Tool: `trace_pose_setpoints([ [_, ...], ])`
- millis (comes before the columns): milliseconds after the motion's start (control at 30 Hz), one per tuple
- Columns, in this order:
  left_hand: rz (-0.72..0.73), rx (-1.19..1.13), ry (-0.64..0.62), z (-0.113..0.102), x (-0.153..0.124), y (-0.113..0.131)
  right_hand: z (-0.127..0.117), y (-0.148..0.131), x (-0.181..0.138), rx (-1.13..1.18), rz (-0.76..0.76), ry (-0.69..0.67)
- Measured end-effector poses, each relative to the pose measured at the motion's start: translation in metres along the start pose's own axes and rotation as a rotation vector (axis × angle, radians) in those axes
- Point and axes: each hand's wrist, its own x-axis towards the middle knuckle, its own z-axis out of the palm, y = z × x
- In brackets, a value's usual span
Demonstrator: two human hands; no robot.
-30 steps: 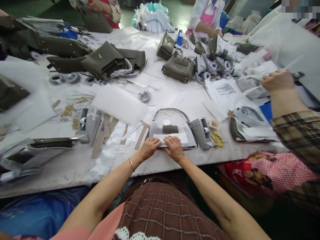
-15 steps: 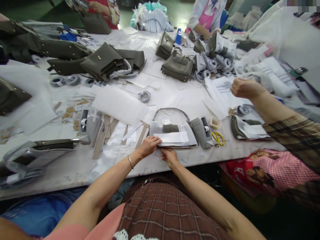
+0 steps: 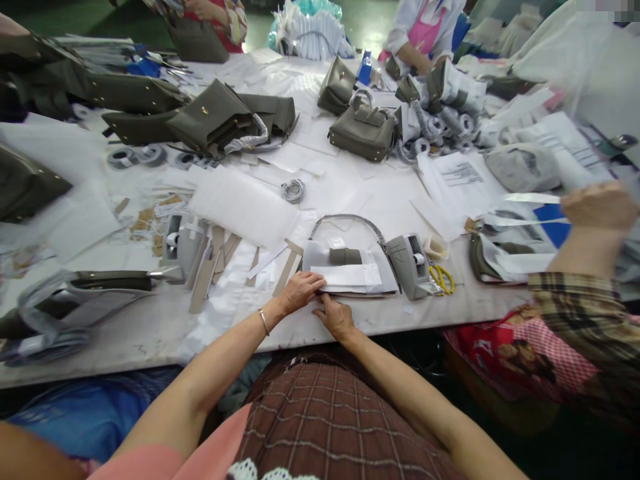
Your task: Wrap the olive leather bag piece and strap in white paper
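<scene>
A dark olive handbag (image 3: pixel 346 256) lies on the table in front of me, partly wrapped in white sheeting, with its wrapped handle arching away from me. A folded white strip (image 3: pixel 345 277) lies across its near part. My left hand (image 3: pixel 301 291) grips the near left corner of the bag, fingers together on top; its thumb is hidden. Just to the right, my right hand (image 3: pixel 337 319) is at the near edge, a fingertip touching the underside and the thumb spread out to the left. Between its fingers I see nothing held.
Right of the bag stand a grey tape dispenser (image 3: pixel 407 265) and yellow-handled snips (image 3: pixel 441 280). Another tape dispenser (image 3: pixel 183 247) and cardboard strips (image 3: pixel 203 280) lie left. A co-worker's hand (image 3: pixel 600 208) moves at the right above another bag (image 3: pixel 483 257). More handbags (image 3: pixel 363 132) lie farther back.
My right thumb has moved away from its fingers, to the left. My left hand stays on the bag. The co-worker's hand at the right has swung right and nearer, with white strips stretched beside it.
</scene>
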Motion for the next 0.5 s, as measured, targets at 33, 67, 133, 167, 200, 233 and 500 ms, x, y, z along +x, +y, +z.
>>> trace_pose_setpoints([
  [33,0.000,-0.005,0.001,0.001,0.000,-0.001,0.000,0.002,0.001,-0.009,-0.035,0.026],
  [67,0.001,-0.010,0.002,0.002,-0.001,-0.002,0.000,0.004,0.002,-0.017,-0.065,0.055],
  [133,0.003,-0.017,0.003,0.004,-0.001,-0.002,0.000,0.009,0.001,-0.042,-0.105,0.098],
  [167,0.003,-0.018,0.004,0.004,-0.001,-0.003,0.000,0.011,0.000,-0.056,-0.117,0.106],
  [200,0.001,-0.016,0.005,0.004,-0.001,-0.003,0.000,0.012,-0.001,-0.068,-0.130,0.107],
  [233,-0.001,-0.014,0.005,0.004,-0.001,-0.002,-0.001,0.013,-0.001,-0.077,-0.147,0.105],
  [500,-0.013,-0.025,0.028,0.007,-0.003,-0.004,-0.010,0.006,0.007,-0.077,-0.263,0.108],
])
